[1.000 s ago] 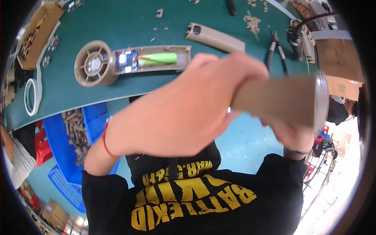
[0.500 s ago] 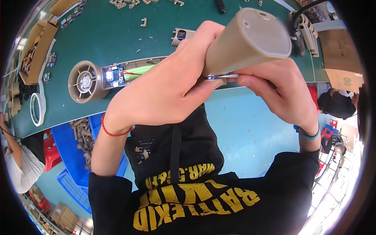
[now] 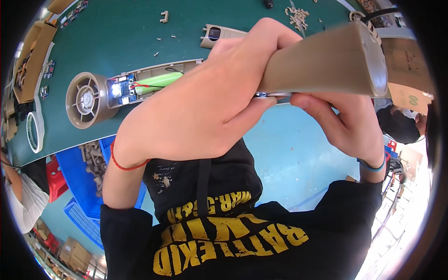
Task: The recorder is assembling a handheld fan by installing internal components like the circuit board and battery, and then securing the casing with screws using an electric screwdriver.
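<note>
My left hand (image 3: pixel 200 107) is closed round a tan plastic housing (image 3: pixel 317 63), a hollow-looking tube whose wide end points right and is slightly blurred. Below the tube, a thin silvery metal piece (image 3: pixel 278 94) runs from my left thumb towards my right hand (image 3: pixel 343 119). The right thumb and fingers are closed at its end, partly hidden under the tube. Beside my left forearm, an opened tan handheld fan (image 3: pixel 88 100) lies on the bench. Its blue circuit board (image 3: pixel 122 89) has a lit white light, with a green battery (image 3: pixel 158 83) wired next to it.
A tan cover with a dark window (image 3: pixel 214 34) lies beyond my left hand on the green bench (image 3: pixel 126 39). Small tan parts (image 3: pixel 298 18) are heaped at the back. A tape roll (image 3: pixel 33 132) and cardboard box (image 3: pixel 37 60) stand left; a blue crate (image 3: pixel 77 172) sits below.
The tan housing has moved right and tipped, so its end face now turns away to the right. Both hands have shifted with it. The bench items appear slightly further left.
</note>
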Demonstrator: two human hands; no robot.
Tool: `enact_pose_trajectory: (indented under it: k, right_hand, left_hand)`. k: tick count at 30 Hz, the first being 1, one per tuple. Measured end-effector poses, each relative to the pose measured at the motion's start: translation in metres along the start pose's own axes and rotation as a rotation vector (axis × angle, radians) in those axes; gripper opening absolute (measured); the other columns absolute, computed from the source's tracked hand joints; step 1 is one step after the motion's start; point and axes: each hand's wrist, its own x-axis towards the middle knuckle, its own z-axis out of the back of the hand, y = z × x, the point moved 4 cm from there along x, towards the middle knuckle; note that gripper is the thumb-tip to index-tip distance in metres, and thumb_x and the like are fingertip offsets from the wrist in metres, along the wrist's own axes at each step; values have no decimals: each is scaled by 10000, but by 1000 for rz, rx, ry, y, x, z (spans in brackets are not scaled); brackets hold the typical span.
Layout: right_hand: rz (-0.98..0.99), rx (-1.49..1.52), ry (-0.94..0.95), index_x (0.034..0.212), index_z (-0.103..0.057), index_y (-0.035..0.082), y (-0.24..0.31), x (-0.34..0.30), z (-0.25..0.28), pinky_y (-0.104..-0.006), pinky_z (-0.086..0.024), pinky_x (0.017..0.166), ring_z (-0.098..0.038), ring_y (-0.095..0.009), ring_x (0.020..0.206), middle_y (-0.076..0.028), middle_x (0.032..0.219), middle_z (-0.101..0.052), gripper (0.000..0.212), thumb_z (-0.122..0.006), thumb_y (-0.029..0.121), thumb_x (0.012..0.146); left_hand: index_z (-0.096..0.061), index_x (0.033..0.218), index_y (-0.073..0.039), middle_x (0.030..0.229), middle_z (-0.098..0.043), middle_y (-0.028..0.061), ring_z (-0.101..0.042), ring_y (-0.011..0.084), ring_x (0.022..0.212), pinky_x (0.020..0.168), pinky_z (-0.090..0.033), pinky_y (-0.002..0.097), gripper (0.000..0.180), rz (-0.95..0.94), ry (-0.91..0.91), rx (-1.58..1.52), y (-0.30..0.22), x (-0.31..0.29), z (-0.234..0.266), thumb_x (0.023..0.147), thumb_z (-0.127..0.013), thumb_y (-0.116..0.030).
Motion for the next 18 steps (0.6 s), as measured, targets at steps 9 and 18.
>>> enact_pose_trajectory:
  k: [9, 18]
  right_hand:
    - [-6, -23, 19, 943, -679, 14, 2, 0, -1, -296, -496, 696, -634, -236, 796, -91, 884, -669, 109, -675, 29, 835]
    - [42, -77, 73, 966, -688, 32, 0, -1, 1, -301, -497, 732, -647, -213, 826, -60, 852, -685, 140, -689, 52, 827]
  left_hand:
    - [-637, 1094, -14, 1015, -653, 135, -613, 296, 928, 816, -467, 346, 260, 5, -47, 29, -3, -1, 0, 837, -636, -52]
    - [-561, 1120, -37, 1017, -573, 112, -556, 296, 930, 885, -407, 349, 313, -46, -61, -28, -7, -3, -7, 814, -584, 29]
